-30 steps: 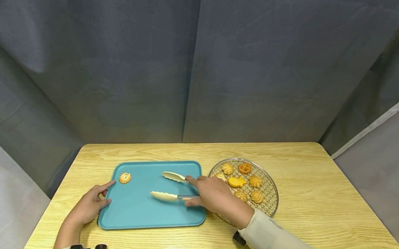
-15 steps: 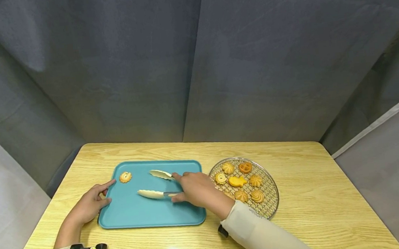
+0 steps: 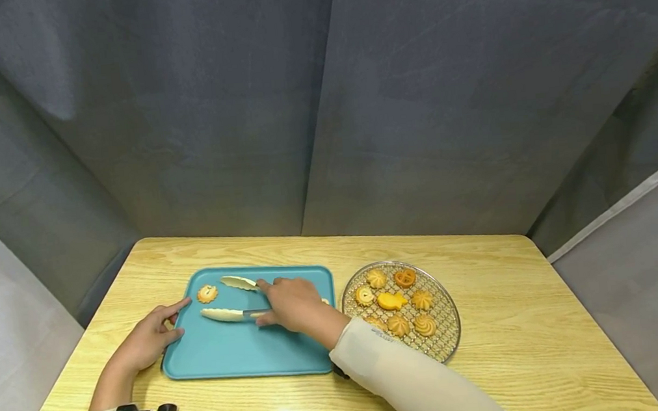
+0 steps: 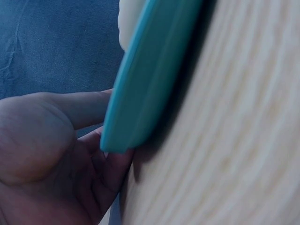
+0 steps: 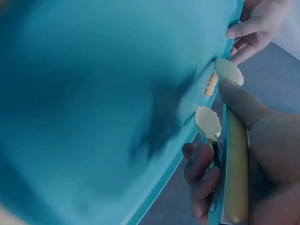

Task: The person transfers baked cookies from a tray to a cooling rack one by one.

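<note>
My right hand (image 3: 295,303) grips a pair of tongs (image 3: 221,315) with cream scalloped tips and holds them spread over the blue tray (image 3: 242,356). Nothing is between the tips. In the right wrist view, thumb and fingers lie on opposite arms of the tongs (image 5: 236,168). A round, crimped-edge cookie (image 3: 207,294) lies in the tray's far left corner, left of the tongs' tips. At the tray's left edge, my left hand (image 3: 148,339) pinches the rim. The left wrist view shows its thumb at the rim and curled fingers below the tray's edge (image 4: 133,103).
A round wire rack (image 3: 451,312) stands right of the tray. It carries several cookies, among them a yellow fish-shaped one (image 3: 392,301), a pretzel-shaped one (image 3: 405,278) and a swirled one (image 3: 424,325). Grey curtains (image 3: 320,102) hang behind the wooden table (image 3: 521,319).
My right hand has carried the spread tongs leftward across the tray, closer to the cookie in the corner. More of the rack shows now. The left hand stays put.
</note>
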`<action>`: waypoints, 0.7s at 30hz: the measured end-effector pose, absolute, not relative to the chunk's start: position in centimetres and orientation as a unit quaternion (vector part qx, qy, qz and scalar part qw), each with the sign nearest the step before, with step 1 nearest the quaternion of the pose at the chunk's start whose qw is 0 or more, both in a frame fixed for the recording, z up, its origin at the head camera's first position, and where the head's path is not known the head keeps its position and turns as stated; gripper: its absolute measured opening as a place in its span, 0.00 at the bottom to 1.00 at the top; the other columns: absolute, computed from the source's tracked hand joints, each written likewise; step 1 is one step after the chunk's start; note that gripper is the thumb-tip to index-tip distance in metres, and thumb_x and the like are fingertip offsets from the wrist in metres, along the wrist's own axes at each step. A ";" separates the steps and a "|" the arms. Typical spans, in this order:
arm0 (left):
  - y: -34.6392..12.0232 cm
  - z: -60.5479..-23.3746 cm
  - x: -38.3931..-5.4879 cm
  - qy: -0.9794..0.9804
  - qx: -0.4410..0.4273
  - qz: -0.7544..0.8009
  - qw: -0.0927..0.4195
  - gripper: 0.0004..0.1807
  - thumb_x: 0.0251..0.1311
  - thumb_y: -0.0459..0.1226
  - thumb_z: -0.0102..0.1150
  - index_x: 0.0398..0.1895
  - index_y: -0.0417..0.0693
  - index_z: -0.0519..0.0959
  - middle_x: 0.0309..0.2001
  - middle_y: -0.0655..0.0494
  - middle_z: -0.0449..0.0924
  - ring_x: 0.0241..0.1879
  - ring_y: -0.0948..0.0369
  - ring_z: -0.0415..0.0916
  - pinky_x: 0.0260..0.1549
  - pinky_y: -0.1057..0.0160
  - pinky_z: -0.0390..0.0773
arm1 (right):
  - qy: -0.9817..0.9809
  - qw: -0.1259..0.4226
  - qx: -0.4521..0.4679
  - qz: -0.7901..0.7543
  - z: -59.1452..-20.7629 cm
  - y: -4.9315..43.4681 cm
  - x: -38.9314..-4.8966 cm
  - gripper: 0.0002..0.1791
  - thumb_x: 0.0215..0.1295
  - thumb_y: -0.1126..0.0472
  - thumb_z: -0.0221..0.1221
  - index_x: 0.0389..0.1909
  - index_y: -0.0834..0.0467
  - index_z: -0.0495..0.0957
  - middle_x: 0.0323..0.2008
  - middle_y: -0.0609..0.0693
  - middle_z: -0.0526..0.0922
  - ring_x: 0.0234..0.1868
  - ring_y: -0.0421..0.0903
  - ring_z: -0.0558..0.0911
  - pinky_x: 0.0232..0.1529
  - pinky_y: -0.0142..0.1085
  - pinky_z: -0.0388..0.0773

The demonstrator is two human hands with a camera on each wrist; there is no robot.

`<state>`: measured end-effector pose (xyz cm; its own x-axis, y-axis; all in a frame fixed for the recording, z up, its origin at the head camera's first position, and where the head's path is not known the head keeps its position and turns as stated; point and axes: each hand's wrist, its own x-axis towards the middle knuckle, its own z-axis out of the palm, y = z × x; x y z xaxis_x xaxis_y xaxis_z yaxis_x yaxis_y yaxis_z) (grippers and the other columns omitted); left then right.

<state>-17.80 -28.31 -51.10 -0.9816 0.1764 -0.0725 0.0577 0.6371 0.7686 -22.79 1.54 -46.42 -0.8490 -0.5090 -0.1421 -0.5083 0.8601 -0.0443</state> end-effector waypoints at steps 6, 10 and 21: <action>-28.5 -51.3 -17.9 0.901 0.070 0.423 0.066 0.33 0.70 0.26 0.57 0.77 0.34 0.63 0.45 0.44 0.66 0.25 0.60 0.61 0.24 0.64 0.67 | 0.963 0.082 -0.255 0.017 -46.4 -0.3 -23.3 0.46 0.64 0.28 0.59 0.81 0.39 0.59 0.66 0.45 0.78 0.61 0.44 0.81 0.44 0.41 0.82; -28.6 -51.5 -18.0 0.900 0.071 0.424 0.069 0.34 0.70 0.25 0.57 0.78 0.35 0.62 0.45 0.43 0.66 0.23 0.62 0.61 0.23 0.65 0.69 | 0.964 0.078 -0.252 0.018 -46.3 -1.1 -23.5 0.44 0.66 0.30 0.58 0.80 0.37 0.60 0.66 0.43 0.78 0.61 0.44 0.80 0.48 0.41 0.82; -28.4 -51.4 -18.0 0.898 0.070 0.428 0.074 0.34 0.70 0.25 0.56 0.78 0.35 0.62 0.44 0.43 0.64 0.22 0.63 0.60 0.22 0.65 0.68 | 0.962 0.058 -0.265 0.011 -45.6 -0.4 -22.8 0.33 0.68 0.34 0.59 0.74 0.36 0.71 0.49 0.42 0.87 0.41 0.43 0.84 0.33 0.37 0.79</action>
<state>-18.02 -28.42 -51.41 -0.9792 0.1897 -0.0720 0.0634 0.6230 0.7797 -22.76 -0.38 -45.58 -0.8527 -0.5092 -0.1168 -0.5118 0.8591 -0.0088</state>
